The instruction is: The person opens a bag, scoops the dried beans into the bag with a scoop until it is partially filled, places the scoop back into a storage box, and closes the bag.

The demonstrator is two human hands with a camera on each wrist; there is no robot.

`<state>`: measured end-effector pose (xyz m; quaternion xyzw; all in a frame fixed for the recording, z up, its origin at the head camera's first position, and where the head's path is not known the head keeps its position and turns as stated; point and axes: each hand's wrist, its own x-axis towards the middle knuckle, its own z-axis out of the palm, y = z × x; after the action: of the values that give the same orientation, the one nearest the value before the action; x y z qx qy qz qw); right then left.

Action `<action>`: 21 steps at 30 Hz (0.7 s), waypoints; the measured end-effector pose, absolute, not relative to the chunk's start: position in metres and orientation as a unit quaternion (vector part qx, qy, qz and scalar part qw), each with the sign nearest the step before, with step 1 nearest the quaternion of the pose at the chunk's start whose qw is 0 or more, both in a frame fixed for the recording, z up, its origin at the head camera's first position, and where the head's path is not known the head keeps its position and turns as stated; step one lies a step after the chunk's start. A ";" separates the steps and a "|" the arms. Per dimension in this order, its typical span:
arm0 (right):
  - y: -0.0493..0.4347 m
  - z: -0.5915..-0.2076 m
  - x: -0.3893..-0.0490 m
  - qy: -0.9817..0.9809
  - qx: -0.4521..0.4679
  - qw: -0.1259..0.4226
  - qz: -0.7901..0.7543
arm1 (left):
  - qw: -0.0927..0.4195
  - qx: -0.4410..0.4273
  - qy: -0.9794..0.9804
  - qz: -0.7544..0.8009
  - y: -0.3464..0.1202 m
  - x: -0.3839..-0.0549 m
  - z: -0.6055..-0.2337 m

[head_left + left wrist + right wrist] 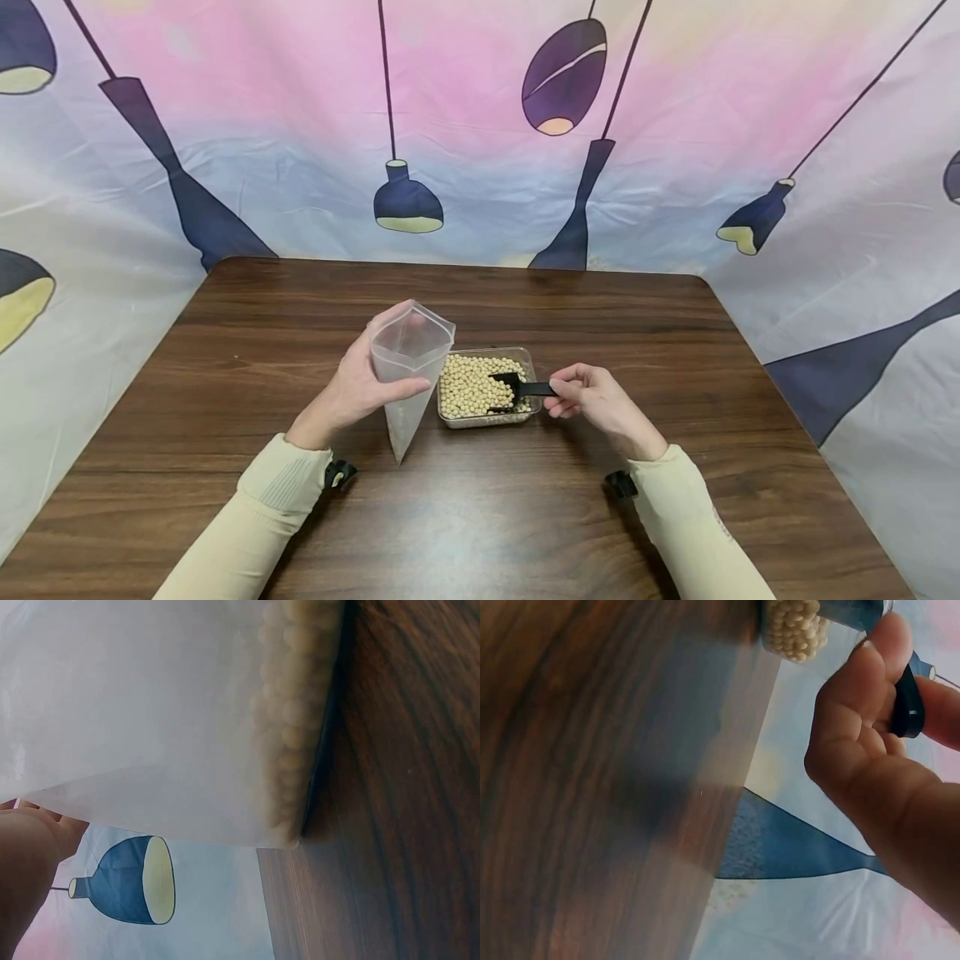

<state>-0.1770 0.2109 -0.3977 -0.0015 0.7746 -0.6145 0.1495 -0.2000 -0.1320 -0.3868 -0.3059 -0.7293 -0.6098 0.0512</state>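
Note:
In the head view my left hand (358, 379) grips a translucent plastic bag (412, 354), its mouth spread wide at the top and its lower end narrowing to a point. Through the frosted bag (150, 712) in the left wrist view, pale round beans (296, 712) show along one side; whether they lie inside or behind it I cannot tell. A clear tray (487, 422) of soybeans (468, 383) stands right of the bag. My right hand (596, 400) pinches the handle of a black scoop (536, 389), whose head sits among the soybeans at the tray's right side.
Beneath everything is a dark wooden table (480, 533) with rounded far corners. Behind it hangs a pastel cloth (300, 125) printed with lamps, which also runs along both sides.

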 end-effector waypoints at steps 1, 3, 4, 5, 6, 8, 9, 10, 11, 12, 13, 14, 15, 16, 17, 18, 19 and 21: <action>0.211 -0.398 -0.177 0.771 -0.002 0.152 -0.618 | 0.052 -0.307 -0.729 -0.610 -0.132 -0.200 -0.387; 0.210 -0.398 -0.176 0.767 0.000 0.153 -0.623 | 0.054 -0.306 -0.730 -0.608 -0.133 -0.200 -0.387; 0.210 -0.398 -0.176 0.767 0.002 0.151 -0.624 | 0.053 -0.306 -0.731 -0.608 -0.133 -0.200 -0.387; 0.210 -0.398 -0.175 0.767 0.005 0.147 -0.625 | 0.052 -0.305 -0.730 -0.609 -0.133 -0.200 -0.387; 0.210 -0.398 -0.175 0.767 0.010 0.143 -0.626 | 0.051 -0.304 -0.730 -0.610 -0.133 -0.200 -0.387; 0.211 -0.398 -0.175 0.768 0.017 0.135 -0.626 | 0.047 -0.301 -0.730 -0.612 -0.134 -0.200 -0.388; 0.212 -0.398 -0.174 0.768 0.019 0.132 -0.626 | 0.046 -0.302 -0.729 -0.613 -0.133 -0.200 -0.388; 0.213 -0.399 -0.174 0.768 0.021 0.129 -0.627 | 0.045 -0.301 -0.728 -0.614 -0.134 -0.200 -0.388; 0.214 -0.399 -0.174 0.767 0.022 0.127 -0.629 | 0.046 -0.301 -0.727 -0.615 -0.134 -0.200 -0.388; 0.214 -0.399 -0.174 0.766 0.022 0.126 -0.629 | 0.048 -0.301 -0.727 -0.615 -0.134 -0.200 -0.388; 0.215 -0.400 -0.175 0.763 0.022 0.127 -0.633 | 0.050 -0.302 -0.727 -0.615 -0.134 -0.200 -0.389; 0.216 -0.401 -0.175 0.760 0.023 0.128 -0.637 | 0.053 -0.303 -0.727 -0.613 -0.134 -0.200 -0.389; 0.217 -0.402 -0.175 0.757 0.024 0.129 -0.640 | 0.055 -0.303 -0.727 -0.613 -0.135 -0.201 -0.388; 0.218 -0.403 -0.175 0.754 0.025 0.130 -0.643 | 0.057 -0.304 -0.727 -0.613 -0.135 -0.201 -0.388; 0.219 -0.404 -0.176 0.750 0.027 0.130 -0.648 | 0.059 -0.306 -0.727 -0.612 -0.135 -0.201 -0.388; 0.220 -0.405 -0.176 0.746 0.027 0.132 -0.652 | 0.061 -0.306 -0.727 -0.611 -0.135 -0.201 -0.388; 0.221 -0.406 -0.177 0.742 0.029 0.133 -0.656 | 0.061 -0.307 -0.728 -0.610 -0.135 -0.201 -0.388; 0.223 -0.407 -0.177 0.737 0.032 0.137 -0.661 | 0.064 -0.309 -0.729 -0.608 -0.136 -0.202 -0.388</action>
<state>-0.1772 0.2227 -0.4074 0.0320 0.7367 -0.6614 0.1370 -0.2019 -0.1360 -0.3879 -0.3085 -0.7289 -0.6079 0.0637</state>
